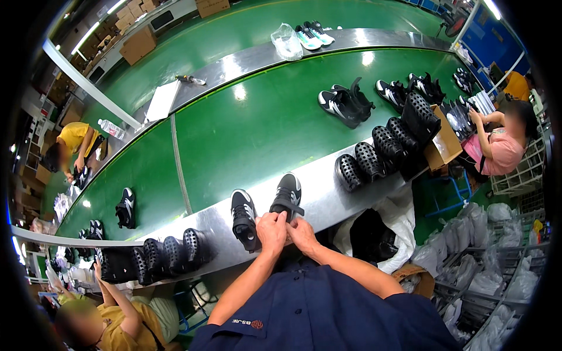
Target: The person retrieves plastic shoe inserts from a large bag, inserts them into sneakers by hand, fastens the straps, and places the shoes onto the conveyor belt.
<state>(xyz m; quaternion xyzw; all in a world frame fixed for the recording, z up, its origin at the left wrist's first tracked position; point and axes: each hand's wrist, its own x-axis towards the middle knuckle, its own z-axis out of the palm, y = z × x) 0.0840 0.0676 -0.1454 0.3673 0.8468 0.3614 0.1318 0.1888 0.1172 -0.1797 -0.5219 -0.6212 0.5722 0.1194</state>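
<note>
A black and grey sneaker (287,190) with a white side panel lies on the metal edge of the line, toe pointing away from me. My left hand (271,233) and my right hand (301,231) meet at its heel end, fingers closed around the opening. A black strap (288,206) stands out across the sneaker just ahead of my fingertips. What exactly each set of fingers pinches is partly hidden. Just left of my left hand rests a matching sneaker (243,217), also toe away, touched by neither hand.
Black perforated shoe-shaped pieces (370,161) stand in rows at right, others (155,255) at left. Beyond is the green belt (246,126) with more sneakers (345,105). A white sack (398,225) hangs below the edge. People work at left and right, one by a cardboard box (443,143).
</note>
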